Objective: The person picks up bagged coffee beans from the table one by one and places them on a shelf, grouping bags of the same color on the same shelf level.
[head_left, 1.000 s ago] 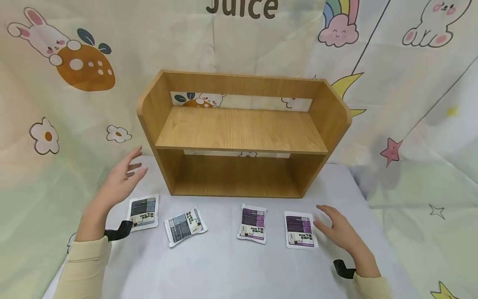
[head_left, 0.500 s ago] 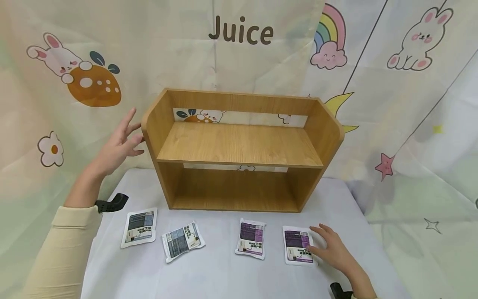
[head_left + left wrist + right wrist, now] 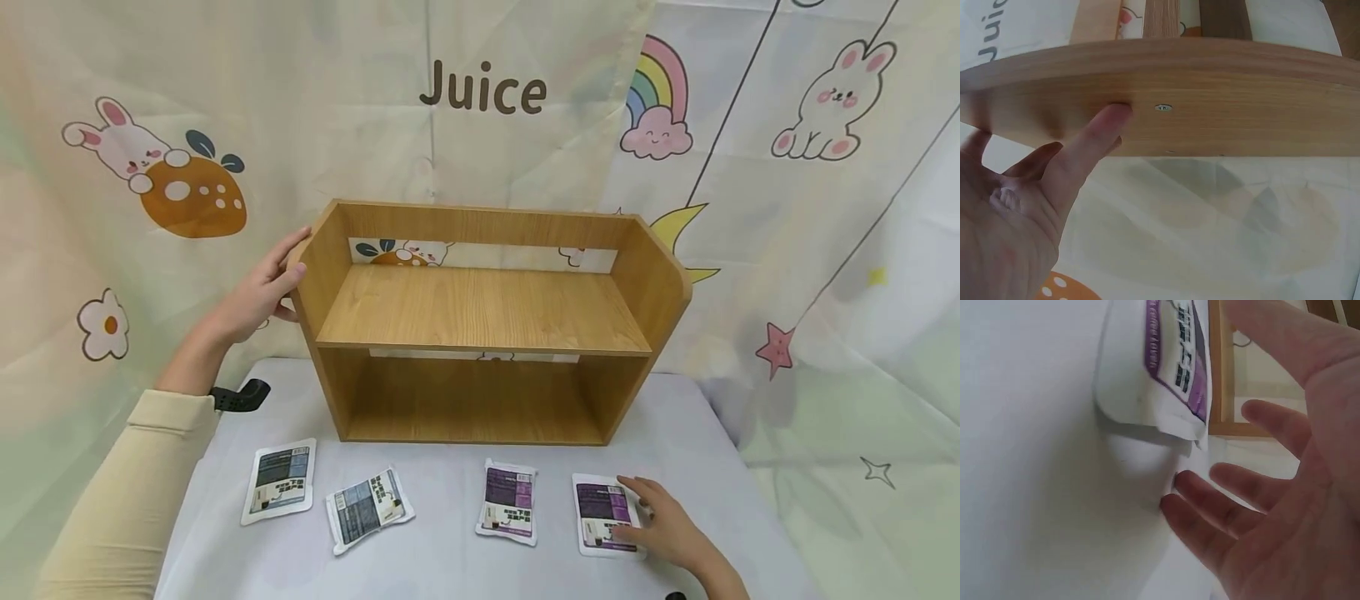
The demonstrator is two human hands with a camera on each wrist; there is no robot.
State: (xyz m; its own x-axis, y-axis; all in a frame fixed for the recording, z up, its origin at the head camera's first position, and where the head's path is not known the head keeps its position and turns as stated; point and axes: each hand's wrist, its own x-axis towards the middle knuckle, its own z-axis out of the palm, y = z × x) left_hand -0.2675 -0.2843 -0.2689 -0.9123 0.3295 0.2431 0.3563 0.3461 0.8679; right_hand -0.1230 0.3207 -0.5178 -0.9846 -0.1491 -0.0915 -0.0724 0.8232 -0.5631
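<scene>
My left hand (image 3: 255, 298) touches the outer side of a two-tier wooden shelf (image 3: 487, 308), near its upper left edge. In the left wrist view the thumb (image 3: 1094, 134) lies against the side panel (image 3: 1222, 115), fairly straight. At the right, my right hand (image 3: 667, 525) hovers at the right edge of a white packet with a purple label (image 3: 596, 502), thumb over the label. The right wrist view shows spread, slightly bent fingers (image 3: 1204, 515) beside the packet (image 3: 1125, 381), not closed round it.
Another purple-labelled packet (image 3: 507, 502) lies left of the first. Two packets with grey-blue labels, one tilted (image 3: 369, 510) and one at far left (image 3: 281, 481), lie before the shelf on a white tabletop (image 3: 435, 567). A printed cloth (image 3: 337, 125) hangs behind.
My left hand has risen from above the far-left packet to the shelf's side and now touches it. My right hand has moved left, over the purple packet's edge. The head view has tilted up.
</scene>
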